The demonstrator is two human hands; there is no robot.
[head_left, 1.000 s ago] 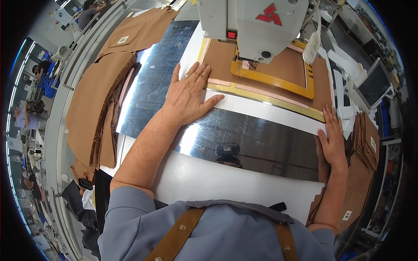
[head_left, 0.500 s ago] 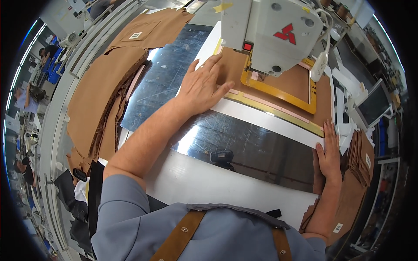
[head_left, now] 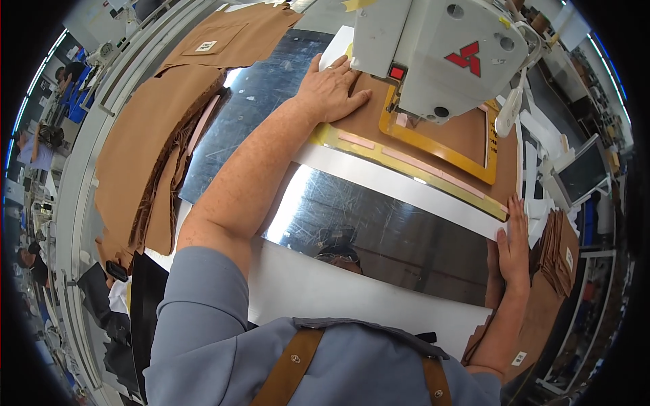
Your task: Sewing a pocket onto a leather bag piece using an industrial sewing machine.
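My left hand (head_left: 333,93) lies with fingers spread on the upper left of a white board (head_left: 386,189) bearing brown fabric (head_left: 365,111) and yellow edge strips (head_left: 406,166) with pink pieces. My right hand (head_left: 511,243) rests at the board's lower right corner, fingers stretched out, thumb apart, holding nothing. A grey sewing machine head (head_left: 447,68) overhangs the fabric; beneath it is a yellow rectangular frame (head_left: 437,149) around the needle area. The board sits on shiny metal plates (head_left: 379,230); part of the fabric is hidden under the machine.
Brown cut fabric stacks (head_left: 139,149) lie at the left, more folded pieces (head_left: 552,250) at the right. A screen (head_left: 582,172) stands at the right beside white scraps. Other people work at the far left (head_left: 30,264). Dark pieces (head_left: 101,304) hang at lower left.
My left hand has moved up along the board's left side, away from me. The machine head appears farther right in the picture, and my right hand sits lower in the view.
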